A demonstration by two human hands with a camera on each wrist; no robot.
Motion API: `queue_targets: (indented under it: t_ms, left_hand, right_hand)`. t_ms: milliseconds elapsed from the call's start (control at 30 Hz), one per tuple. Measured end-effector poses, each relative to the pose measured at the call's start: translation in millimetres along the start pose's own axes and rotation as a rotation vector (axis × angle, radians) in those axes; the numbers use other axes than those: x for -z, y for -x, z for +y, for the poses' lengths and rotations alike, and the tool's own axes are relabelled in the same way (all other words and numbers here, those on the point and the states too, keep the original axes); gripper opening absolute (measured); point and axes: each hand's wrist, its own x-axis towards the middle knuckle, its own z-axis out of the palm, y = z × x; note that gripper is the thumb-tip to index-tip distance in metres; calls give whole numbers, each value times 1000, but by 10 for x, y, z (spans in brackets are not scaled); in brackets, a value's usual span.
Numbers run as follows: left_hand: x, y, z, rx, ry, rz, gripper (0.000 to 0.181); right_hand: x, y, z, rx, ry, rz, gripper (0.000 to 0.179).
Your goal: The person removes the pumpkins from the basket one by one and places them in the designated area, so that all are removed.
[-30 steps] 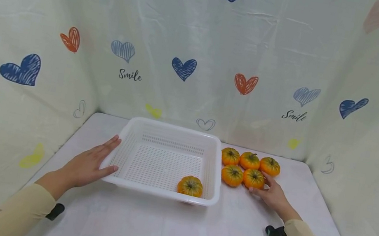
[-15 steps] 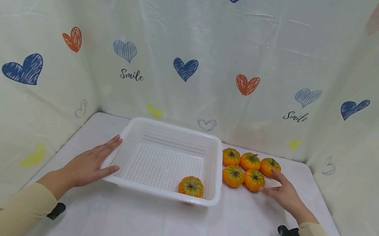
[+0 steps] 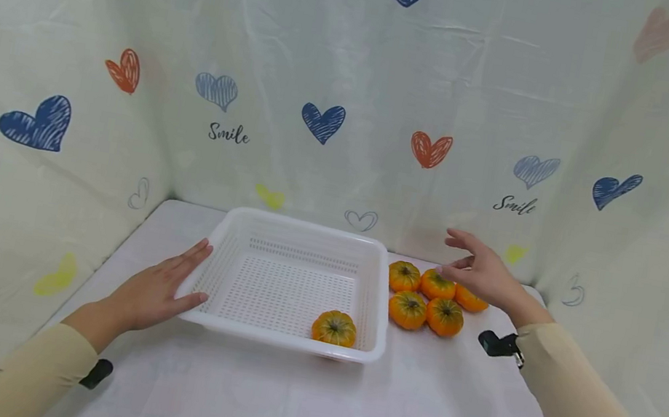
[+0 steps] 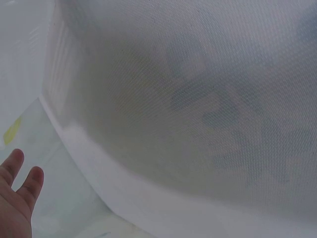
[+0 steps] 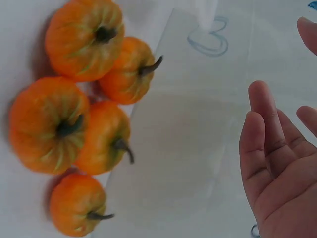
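Note:
A white plastic basket (image 3: 286,339) with a perforated floor stands on the table, and one small orange pumpkin (image 3: 334,328) lies in its front right corner. My left hand (image 3: 151,292) rests against the basket's left side with fingers extended. Several more pumpkins (image 5: 48,125) sit grouped in two rows right of the basket. Above the back row, my right hand (image 3: 484,269) is raised with loosely bent fingers and holds nothing. It partly covers the rearmost right pumpkin (image 3: 470,300) in the head view. The right wrist view shows the spread fingers (image 5: 252,144) apart from the group.
A white cloth covers the table (image 3: 249,401). Behind and at both sides hangs a pale curtain (image 3: 384,69) printed with hearts and "Smile", close to the table's back edge.
My right hand first touched the front right pumpkin, drew back to the right, then lifted up and back over the rear row. The left hand and basket have stayed put.

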Motion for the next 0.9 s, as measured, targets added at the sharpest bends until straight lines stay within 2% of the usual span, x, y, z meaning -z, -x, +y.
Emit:
queue_targets:
  t_ms: [200,400,600,767,900]
  left_hand:
    - [-7,13,-15,7,2,-5,84]
    - [1,19,-23,2,9,0,84]
    - [-16,4,-40,-7,2,2,84]
    - [-22,4,-38,-9,9,1,83]
    - [-22,7,-37,-7,14,-1,83]
  right_hand:
    - [-228,-354,-507,89,-45,-137,82]
    - [-597,-616,-843,90,-64,-298,79]
    - [-987,-738,-1007,80,-31,-435,75]
    - [-1270,-759,-1048,75,-13,-504,72]
    - [-1422,-752,-1024,53,20,-535,71]
